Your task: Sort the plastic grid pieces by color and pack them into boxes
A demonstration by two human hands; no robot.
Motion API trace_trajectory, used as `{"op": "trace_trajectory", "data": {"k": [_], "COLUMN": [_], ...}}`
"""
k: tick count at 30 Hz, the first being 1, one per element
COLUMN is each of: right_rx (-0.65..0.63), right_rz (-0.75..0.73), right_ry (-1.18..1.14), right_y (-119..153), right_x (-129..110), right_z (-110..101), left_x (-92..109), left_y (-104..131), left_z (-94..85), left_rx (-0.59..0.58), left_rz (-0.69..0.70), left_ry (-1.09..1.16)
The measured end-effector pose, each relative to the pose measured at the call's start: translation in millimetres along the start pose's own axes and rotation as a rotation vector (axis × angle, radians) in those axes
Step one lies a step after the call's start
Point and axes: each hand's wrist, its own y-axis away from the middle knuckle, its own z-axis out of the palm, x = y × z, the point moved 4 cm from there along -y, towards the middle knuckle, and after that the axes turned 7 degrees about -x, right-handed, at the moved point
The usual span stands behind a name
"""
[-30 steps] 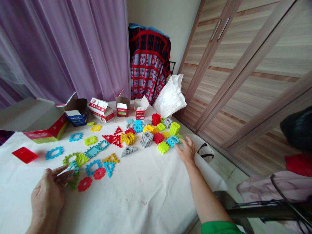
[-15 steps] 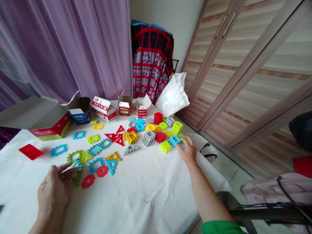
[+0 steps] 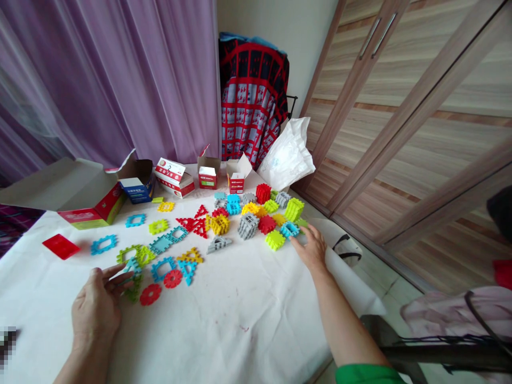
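On the white-covered bench [image 3: 208,341], the right hand [image 3: 311,248] sits spread beside a blue block [image 3: 289,230] near the right edge; a careless sweep could knock it off. The left hand [image 3: 100,304] curls by a pale blue piece [image 3: 131,265], grip unclear; dragging might scatter the neighbouring green pieces [image 3: 144,256].

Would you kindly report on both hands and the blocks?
Left hand at light-blue toothed piece, hold unclear. Right hand beside blue block, contact unclear. Lime-green block close by.
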Motion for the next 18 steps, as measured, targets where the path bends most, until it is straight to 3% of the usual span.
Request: {"op": "trace_trajectory", "data": {"k": [11,18], "right_rx": [0.012,0.008], "right_rz": [-0.018,-0.017], "right_ry": [-0.01,-0.018], "right_y": [0.0,-0.1], "right_x": [0.4,0.4], "right_z": [0.9,1.4], "left_x": [-3.7,3.6], "left_y": [-5.1,3.3], "left_z": [-2.2,2.0], "left_rx": [-0.023,0.008], "left_rz": [0.01,-0.005], "left_ry": [0.003,0.026]}}
